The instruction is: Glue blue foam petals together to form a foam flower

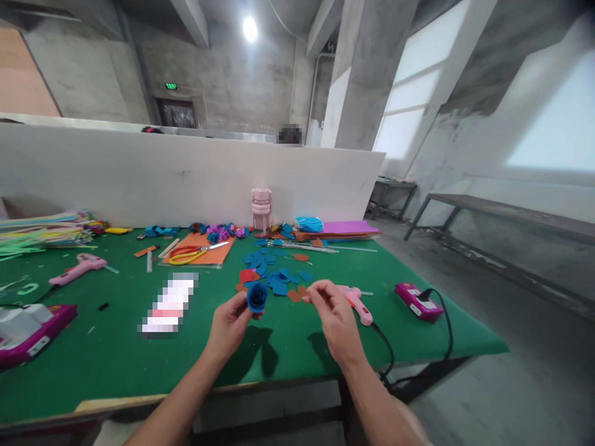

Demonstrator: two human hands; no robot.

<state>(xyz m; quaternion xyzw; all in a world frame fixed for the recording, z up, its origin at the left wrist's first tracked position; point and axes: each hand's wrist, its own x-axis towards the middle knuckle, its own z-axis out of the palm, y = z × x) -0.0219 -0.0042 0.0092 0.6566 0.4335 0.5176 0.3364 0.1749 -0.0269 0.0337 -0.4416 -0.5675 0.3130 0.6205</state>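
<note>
My left hand (pixel 231 323) grips a dark blue handmade rose (pixel 257 298), its spiral petals turned up toward me. To the right, my right hand (pixel 335 319) is closed in a pinch over the table; whatever may be between its fingertips is too small to make out. Brown cut pieces (pixel 294 295) lie just left of those fingertips. Beyond both hands are scattered blue petal pieces (pixel 279 280) and a red piece (pixel 246 276). A pink glue gun (pixel 364 311) lies right beside my right hand, partly hidden by it.
The green table (pixel 195 365) holds scissors (pixel 188 254) on an orange sheet, a second pink glue gun (pixel 82 267), and purple power strips (pixel 418 301) at both sides. A pink bottle (pixel 261 209) stands by the white partition (pixel 186 173). A black cord hangs over the right front edge.
</note>
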